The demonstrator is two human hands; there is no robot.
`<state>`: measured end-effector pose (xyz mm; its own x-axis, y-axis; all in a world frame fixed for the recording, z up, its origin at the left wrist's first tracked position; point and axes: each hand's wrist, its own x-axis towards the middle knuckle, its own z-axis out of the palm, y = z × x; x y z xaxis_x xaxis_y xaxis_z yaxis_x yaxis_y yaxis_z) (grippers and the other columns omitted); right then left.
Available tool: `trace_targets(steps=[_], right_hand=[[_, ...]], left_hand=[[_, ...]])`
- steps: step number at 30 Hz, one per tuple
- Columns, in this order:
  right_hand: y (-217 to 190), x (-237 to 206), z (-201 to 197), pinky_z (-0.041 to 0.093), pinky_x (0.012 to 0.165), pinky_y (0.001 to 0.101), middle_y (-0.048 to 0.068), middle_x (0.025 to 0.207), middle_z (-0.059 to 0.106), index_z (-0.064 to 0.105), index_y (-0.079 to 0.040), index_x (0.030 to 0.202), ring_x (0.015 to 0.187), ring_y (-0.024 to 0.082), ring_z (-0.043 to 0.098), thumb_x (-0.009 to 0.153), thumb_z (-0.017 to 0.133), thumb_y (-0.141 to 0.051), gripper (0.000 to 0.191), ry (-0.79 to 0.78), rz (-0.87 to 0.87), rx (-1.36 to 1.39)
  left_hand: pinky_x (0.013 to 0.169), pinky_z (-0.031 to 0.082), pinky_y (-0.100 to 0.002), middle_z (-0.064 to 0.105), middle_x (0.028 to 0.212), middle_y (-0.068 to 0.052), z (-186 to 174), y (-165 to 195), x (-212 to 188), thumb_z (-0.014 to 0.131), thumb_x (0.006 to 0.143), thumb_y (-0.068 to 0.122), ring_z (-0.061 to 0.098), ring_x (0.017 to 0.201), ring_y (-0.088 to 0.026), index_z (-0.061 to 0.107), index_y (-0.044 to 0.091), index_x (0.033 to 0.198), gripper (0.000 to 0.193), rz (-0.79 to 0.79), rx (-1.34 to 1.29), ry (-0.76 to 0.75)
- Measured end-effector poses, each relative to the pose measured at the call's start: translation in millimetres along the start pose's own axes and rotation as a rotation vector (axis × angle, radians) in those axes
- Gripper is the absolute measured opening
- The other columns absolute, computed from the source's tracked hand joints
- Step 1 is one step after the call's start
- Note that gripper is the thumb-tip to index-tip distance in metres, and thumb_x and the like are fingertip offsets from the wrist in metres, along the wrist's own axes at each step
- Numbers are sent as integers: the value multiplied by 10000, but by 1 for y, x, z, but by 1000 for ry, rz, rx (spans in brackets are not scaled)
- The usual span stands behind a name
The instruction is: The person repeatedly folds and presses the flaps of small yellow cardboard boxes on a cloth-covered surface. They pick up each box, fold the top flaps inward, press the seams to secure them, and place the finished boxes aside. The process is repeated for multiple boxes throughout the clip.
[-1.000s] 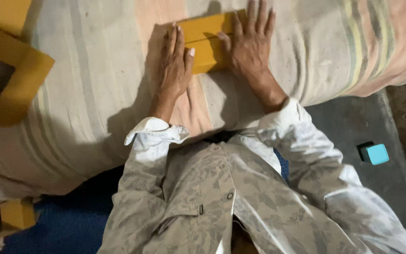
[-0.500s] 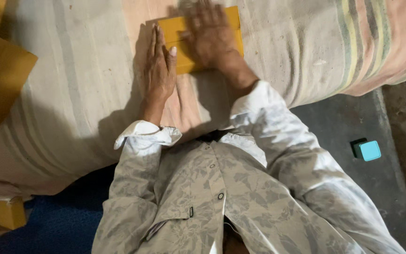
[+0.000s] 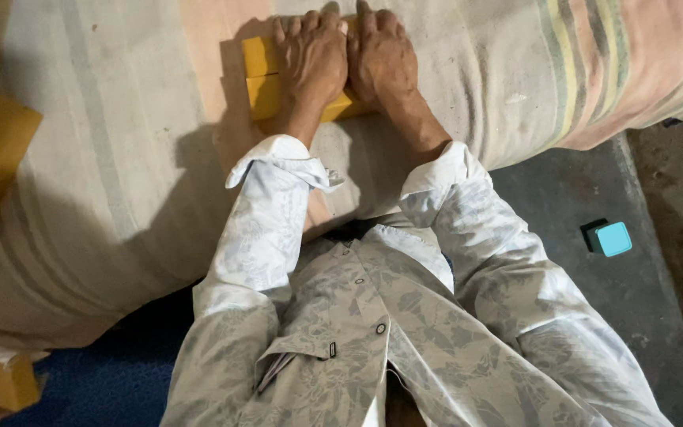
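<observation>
We keep both palms flat on the yellow folded sheet [image 3: 266, 79] so it lies pressed against the striped cloth [image 3: 104, 158] beneath. Our left hand [image 3: 310, 59] covers its middle, fingers stretched out and together; our right hand [image 3: 381, 59] rests just beside, touching the left, fingers extended too. Neither hand clasps anything. A small blue cube [image 3: 612, 238] sits well apart, off to the right of our right hand
</observation>
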<state>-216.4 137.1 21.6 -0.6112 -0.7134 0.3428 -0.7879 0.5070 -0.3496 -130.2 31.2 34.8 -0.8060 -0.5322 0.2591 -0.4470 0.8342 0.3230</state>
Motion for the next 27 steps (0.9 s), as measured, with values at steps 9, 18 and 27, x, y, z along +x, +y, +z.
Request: trace_targets(steps=[9,18,27], right_hand=[[-1,-4,5,466,980,527,263,1230,608,503,-26,1418,1128,437,587,1078,506,-294,432,4,-10,-3],[5,6,15,509,948,513,268,1160,658,520,21,1344,1044,437,636,1110,485,-234,348,23,40,12],[15,2,17,533,903,477,270,1080,671,553,62,1246,1011,400,652,1000,564,-244,393,64,-102,-71]], left_hand=[[1098,338,-595,581,1359,-225,-28,-84,-8,272,1112,377,548,1261,-395,562,16,1304,501,-215,22,-198],[967,432,-572,701,1123,-191,-35,-54,7,345,1097,311,615,1048,-342,706,34,1032,460,-151,216,-265],[1002,402,-611,651,1283,-173,10,-17,8,360,1093,346,591,1186,-415,601,61,1261,409,212,-20,86]])
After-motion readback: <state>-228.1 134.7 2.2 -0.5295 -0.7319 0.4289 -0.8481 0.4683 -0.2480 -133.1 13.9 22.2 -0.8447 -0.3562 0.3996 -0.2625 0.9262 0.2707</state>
